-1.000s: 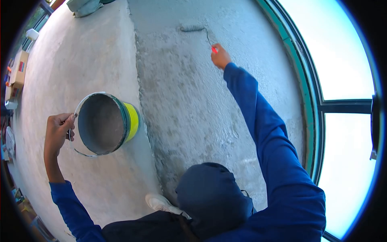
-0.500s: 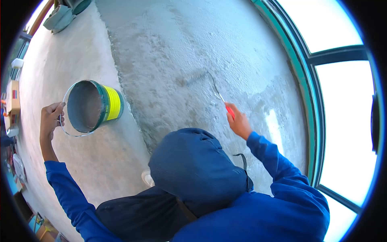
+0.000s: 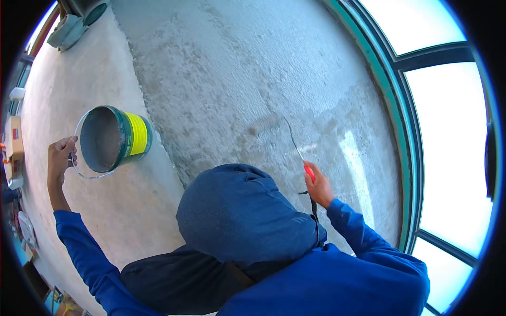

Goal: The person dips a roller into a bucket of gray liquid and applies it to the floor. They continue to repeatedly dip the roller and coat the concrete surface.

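Rough grey floor (image 3: 211, 68) ahead of two occupied grips

The floor spreads beyond the right grip, damp-looking and textured, and a ragged edge parts it from the paler floor (image 3: 79, 89) alongside the left grip. A window frame (image 3: 437, 59) runs up the outer side of the right grip.

Just inward of the left grip is a dark green bucket (image 3: 138, 133), its mouth turned toward that grip. It is probably held over the paler side to keep it off the damp surface yet near the roller. Whether its base touches down, I cannot tell.

The paint roller (image 3: 266, 125), blurred, lies against the rough surface ahead of the right grip and inward of it. Its bent wire frame (image 3: 291, 134) likely lets the cover lie flat while the knuckles stay clear.

The right hand (image 3: 320, 188) is wrapped closed around the red handle (image 3: 310, 171), wrist fairly straight, reaching in from the window side. The left hand (image 3: 59, 158) is raised, wrist bent toward the bucket, thumb and fingers pinched together on the thin wire bail (image 3: 94, 177)
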